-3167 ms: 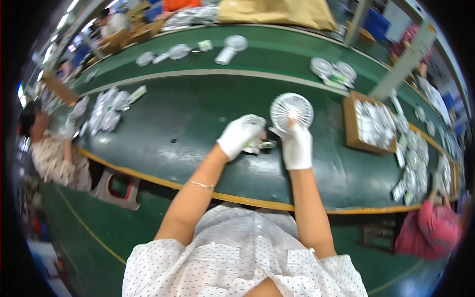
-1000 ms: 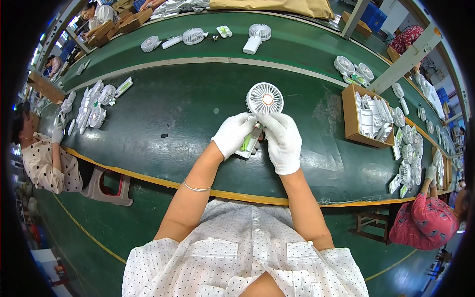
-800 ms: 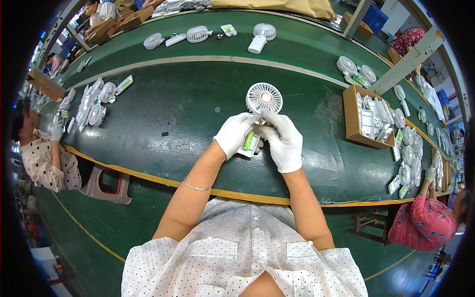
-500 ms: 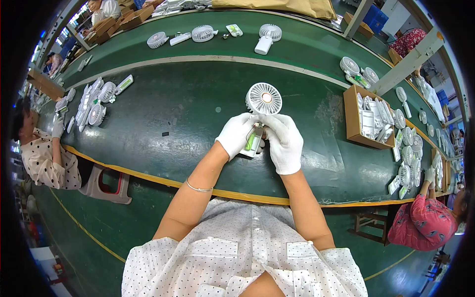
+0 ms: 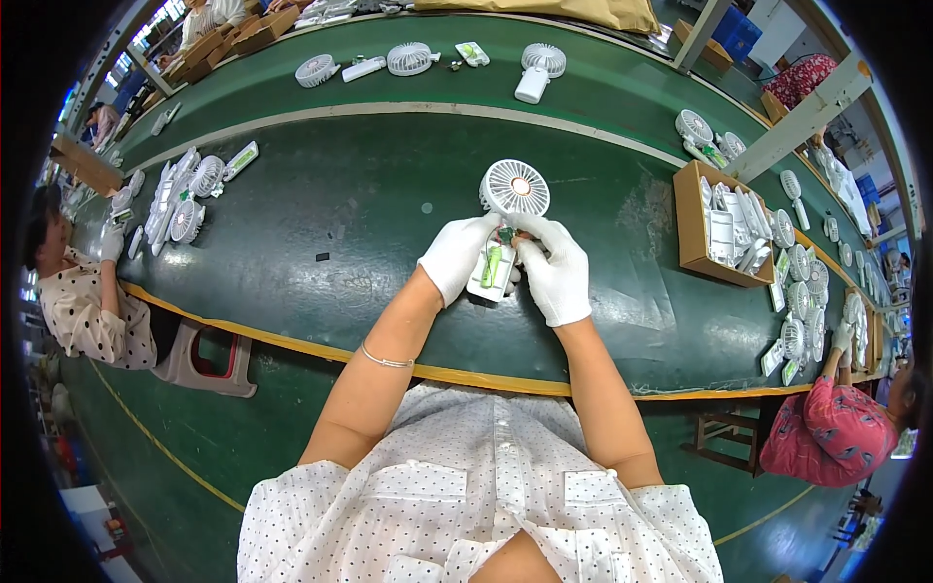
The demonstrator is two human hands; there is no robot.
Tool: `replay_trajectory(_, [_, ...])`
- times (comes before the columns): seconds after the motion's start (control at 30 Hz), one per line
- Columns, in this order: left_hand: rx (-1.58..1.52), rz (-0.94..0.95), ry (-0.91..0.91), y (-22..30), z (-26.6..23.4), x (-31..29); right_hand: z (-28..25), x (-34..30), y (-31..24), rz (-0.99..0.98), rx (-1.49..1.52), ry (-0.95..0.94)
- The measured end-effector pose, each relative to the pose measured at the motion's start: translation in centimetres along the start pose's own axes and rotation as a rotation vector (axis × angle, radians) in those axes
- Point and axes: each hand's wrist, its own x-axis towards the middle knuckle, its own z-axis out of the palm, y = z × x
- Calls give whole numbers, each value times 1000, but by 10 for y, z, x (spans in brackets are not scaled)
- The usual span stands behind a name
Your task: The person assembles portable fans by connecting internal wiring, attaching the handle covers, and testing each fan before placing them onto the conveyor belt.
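Head view, looking down past your dotted shirt (image 5: 486, 505) and bare forearms: both gloved hands meet over the dark green tabletop (image 5: 321, 223), closed around a small white handheld fan (image 5: 505, 219). Your left hand (image 5: 457, 257) wraps the open handle from the left side, thumb laid on its edge, and your right hand (image 5: 556, 270) pinches at the top of the handle, fingertips just under the round grille. Inside the open handle a green part (image 5: 491, 264) shows, likely a battery or a board; it is too small to tell which.

To do this step well, I'd judge you should keep the left hand firm and still as the holder and let only the right fingertips work, since the gloves dull your touch. Keep the handle's open face turned up toward you so the green part stays in sight, and press near the neck rather than on the grille, which looks thin and could flex.

The fan lies between your two hands, handle toward you, and its round head (image 5: 514, 187) stands clear of both gloves on the far side. Whether it rests on the tabletop or is lifted off it I cannot tell.

Farther out, a brown cardboard tray (image 5: 692, 219) of white parts sits to your right, well apart. More white fans (image 5: 185, 194) lie in a cluster at far left, and others (image 5: 410, 58) line the far edge. Seated co-workers work at both ends.
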Motion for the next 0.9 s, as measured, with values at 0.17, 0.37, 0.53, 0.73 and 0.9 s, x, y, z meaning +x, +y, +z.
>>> replay_trajectory(0.17, [-51, -12, -3, -4, -6, 4, -1, 0, -3, -108, -168, 0])
replay_trajectory(0.37, [-66, 4, -14, -8, -8, 7, -2, -1, -5, -178, -344, -8])
replay_trajectory(0.53, [-95, 58, -16, -15, -14, 15, 2, -4, -4, -253, -449, 16])
replay_trajectory(0.73, [-87, 15, -25, -13, -16, 14, 5, -7, -7, -329, -529, 39])
replay_trajectory(0.9, [-72, 25, -73, -15, -23, 17, 6, -6, -5, -285, -439, 33])
